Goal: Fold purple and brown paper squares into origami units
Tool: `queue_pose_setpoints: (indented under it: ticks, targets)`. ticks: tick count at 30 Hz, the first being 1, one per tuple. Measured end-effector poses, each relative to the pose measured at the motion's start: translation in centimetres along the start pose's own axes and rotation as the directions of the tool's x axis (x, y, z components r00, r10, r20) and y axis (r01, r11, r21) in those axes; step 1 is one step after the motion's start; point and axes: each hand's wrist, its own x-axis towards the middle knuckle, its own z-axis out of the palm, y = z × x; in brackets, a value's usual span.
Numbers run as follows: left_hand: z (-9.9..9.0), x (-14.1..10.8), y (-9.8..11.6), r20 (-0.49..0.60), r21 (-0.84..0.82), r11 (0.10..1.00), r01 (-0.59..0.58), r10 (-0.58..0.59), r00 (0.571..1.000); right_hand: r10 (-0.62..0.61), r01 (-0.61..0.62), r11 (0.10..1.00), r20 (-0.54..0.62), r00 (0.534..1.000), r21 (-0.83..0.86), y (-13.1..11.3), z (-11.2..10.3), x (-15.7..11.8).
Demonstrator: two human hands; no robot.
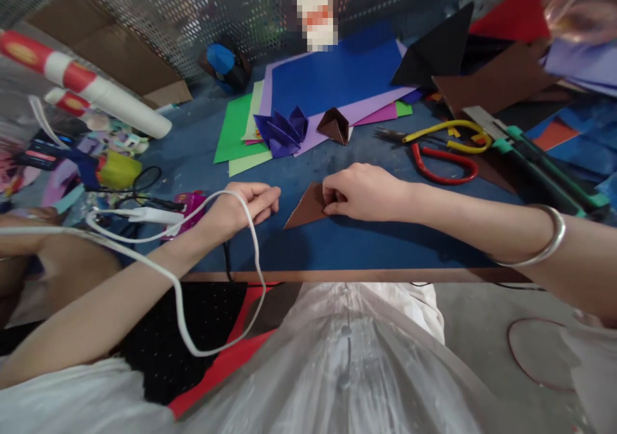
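Observation:
A piece of folded brown paper (307, 207) with a pointed left corner lies on the blue tabletop. My right hand (361, 191) is closed on its right end, the fingers curled down over it and hiding that part. To the left of the paper, a short gap away, my left hand (248, 202) rests with its fingers drawn together and nothing visible in them. A white cable (258, 254) loops across my left wrist. Just behind the paper stand a small folded brown paper piece (334, 125) and a purple folded paper piece (284, 132).
Coloured sheets (332, 77) are stacked at the back. Pliers (446, 170) with yellow and red handles and a green-and-black cutter (540, 161) lie to the right. A white-and-red tube (120, 103) lies at left. Another person's arm (72, 260) is at the left edge.

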Motion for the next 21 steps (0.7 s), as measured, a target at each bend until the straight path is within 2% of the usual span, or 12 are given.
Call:
queue_pose_setpoints:
  ticks: [3, 6, 10, 15, 21]
  targets:
    - [1.1, 0.9, 0.3, -0.207, -0.016, 0.981, -0.191, 0.184, 0.961, 0.015, -0.014, 0.999, -0.038, 0.999, 0.035, -0.3, 0.0, -0.3]
    - [1.7, 2.1, 0.6, -0.275, -0.042, 0.955, -0.294, 0.271, 0.922, 0.063, -0.054, 0.996, -0.139, 0.988, 0.065, -0.6, 0.1, -0.5]
    - [1.9, 3.4, 0.6, -0.27, -0.128, 0.923, -0.362, 0.319, 0.909, 0.062, -0.061, 0.998, -0.311, 0.948, 0.01, -0.6, 0.5, -0.4]
    - [2.3, 4.2, 0.1, -0.236, -0.19, 0.893, -0.409, 0.363, 0.902, 0.058, -0.059, 0.998, -0.282, 0.958, 0.005, -0.5, 1.0, -0.3]
    - [2.7, 3.7, -1.1, -0.18, -0.223, 0.87, -0.441, 0.407, 0.895, 0.043, -0.008, 0.992, -0.269, 0.962, 0.13, -1.1, 0.9, -0.7]
